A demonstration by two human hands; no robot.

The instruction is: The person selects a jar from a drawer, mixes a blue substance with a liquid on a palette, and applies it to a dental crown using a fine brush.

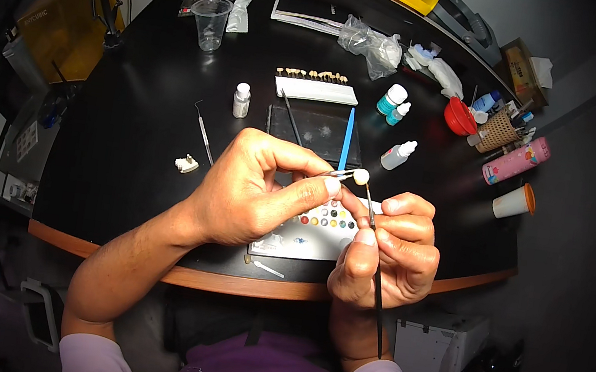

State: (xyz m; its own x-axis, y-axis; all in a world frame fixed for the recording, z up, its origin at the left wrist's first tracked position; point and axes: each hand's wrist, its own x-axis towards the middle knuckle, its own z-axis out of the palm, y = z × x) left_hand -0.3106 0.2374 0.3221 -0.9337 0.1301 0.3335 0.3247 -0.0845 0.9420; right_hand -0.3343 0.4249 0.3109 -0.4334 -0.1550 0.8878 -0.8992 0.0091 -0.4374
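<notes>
My left hand (pixel 254 195) is closed on slim metal tweezers (pixel 340 174). Their tips hold a small white dental crown (pixel 361 176) in the air. In my right hand (pixel 400 251) is a thin dark-handled brush (pixel 377 294), pinched between thumb and fingers. The brush tip meets the crown's lower edge; whether it touches I cannot tell. Beneath both hands lies a white palette (pixel 270 245) with rows of small coloured paint wells (pixel 323 222), partly covered by my fingers. A blue stick (pixel 348 136) and a dark thin-handled tool (pixel 291 116) rest just beyond.
Farther back stand a tooth shade guide (pixel 316 92), a small white-capped bottle (pixel 241 100), a dropper bottle (pixel 398 155) and a clear cup (pixel 210 23). A dental probe (pixel 204 137) and white tooth model (pixel 186 163) lie left. A cup (pixel 514 201) and pink bottle (pixel 515 161) are right.
</notes>
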